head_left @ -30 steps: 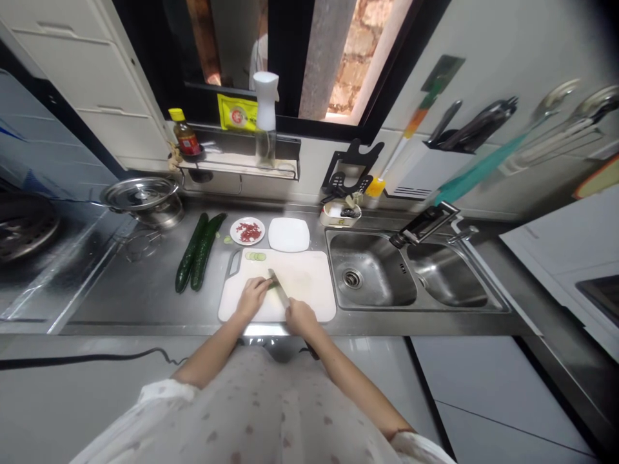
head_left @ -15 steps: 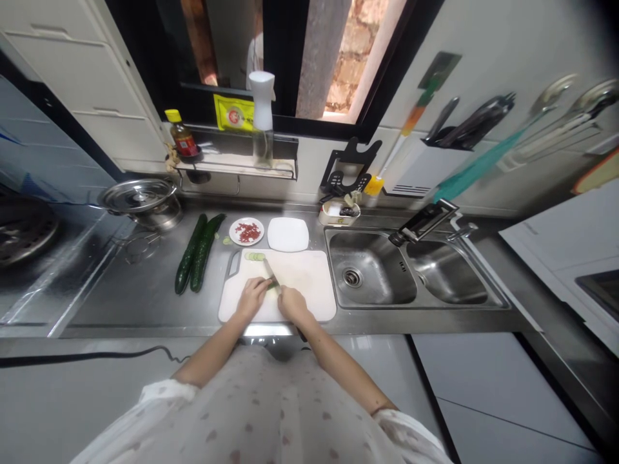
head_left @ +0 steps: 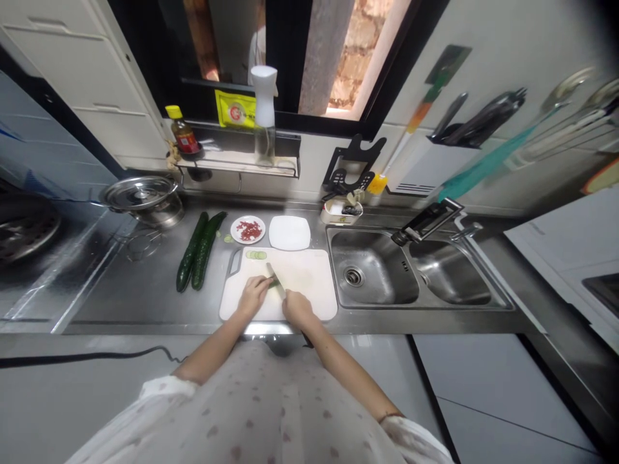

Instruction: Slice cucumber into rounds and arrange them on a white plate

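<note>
White plastic board (head_left: 309, 283) lies on the steel counter (head_left: 145, 296), just left of the sink (head_left: 382, 293). L hand (head_left: 252, 298) is on the board, fingers curled down on a short cucumber piece (head_left: 272, 282), which is mostly hidden under my fingertips at approx. mid-board. R hand (head_left: 297, 308) is closed tight round the knife (head_left: 275, 280) handle. The blade points away from me and slightly left, right beside my L fingertips and against the cucumber piece. A few cut slices (head_left: 256, 255) sit in a row at the board's far edge. Two whole cucumbers (head_left: 198, 258) lie side by side on the counter left of the board. Behind the board there's a round plate (head_left: 248, 229) w/ red bits and a bare square plate (head_left: 289, 232).
</note>
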{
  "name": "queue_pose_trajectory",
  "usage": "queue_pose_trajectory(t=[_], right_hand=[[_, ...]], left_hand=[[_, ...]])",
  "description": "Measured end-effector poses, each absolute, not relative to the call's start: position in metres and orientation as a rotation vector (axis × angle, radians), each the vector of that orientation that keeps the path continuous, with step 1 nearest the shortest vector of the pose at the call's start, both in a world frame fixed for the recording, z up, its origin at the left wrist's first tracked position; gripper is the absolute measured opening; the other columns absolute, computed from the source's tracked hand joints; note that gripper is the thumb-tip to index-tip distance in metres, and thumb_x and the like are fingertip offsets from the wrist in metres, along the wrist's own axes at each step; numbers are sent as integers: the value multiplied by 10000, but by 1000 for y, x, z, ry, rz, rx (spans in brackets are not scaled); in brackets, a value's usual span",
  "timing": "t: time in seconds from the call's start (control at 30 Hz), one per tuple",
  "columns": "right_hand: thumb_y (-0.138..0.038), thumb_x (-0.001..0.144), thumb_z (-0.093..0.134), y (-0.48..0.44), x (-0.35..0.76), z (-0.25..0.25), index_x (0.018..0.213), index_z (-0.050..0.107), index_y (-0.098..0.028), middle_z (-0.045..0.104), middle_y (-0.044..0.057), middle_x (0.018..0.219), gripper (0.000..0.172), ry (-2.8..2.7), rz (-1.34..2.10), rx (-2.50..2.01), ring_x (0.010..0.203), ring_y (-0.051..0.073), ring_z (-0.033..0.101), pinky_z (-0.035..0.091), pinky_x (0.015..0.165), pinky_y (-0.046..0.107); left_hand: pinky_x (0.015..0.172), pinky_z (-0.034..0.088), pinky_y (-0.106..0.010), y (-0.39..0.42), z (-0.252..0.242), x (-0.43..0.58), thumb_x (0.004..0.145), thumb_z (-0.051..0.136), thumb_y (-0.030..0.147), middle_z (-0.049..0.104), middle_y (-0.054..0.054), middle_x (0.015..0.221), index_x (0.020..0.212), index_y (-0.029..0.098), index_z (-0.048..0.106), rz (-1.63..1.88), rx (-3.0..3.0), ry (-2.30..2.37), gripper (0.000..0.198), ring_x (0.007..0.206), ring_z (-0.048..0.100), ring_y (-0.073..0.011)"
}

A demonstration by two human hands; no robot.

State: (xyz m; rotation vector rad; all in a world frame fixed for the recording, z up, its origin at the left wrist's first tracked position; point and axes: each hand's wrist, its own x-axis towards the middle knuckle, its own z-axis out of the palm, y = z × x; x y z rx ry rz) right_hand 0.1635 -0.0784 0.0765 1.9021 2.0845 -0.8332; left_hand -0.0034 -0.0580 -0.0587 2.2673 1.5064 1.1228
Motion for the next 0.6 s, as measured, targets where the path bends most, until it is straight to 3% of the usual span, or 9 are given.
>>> queue_pose_trajectory(t=[0.6], right_hand=[[-143,889,381,-75,159,71,1135,597,-129,682,152,1030,327,2096,-812,1901,973,227,641,463,768,288]], left_hand=[[900,466,-371,-58,-57,-4,915,462,211,606,-68,1063,1150,247,639,1096,2250,1498,297,995,520,-193]])
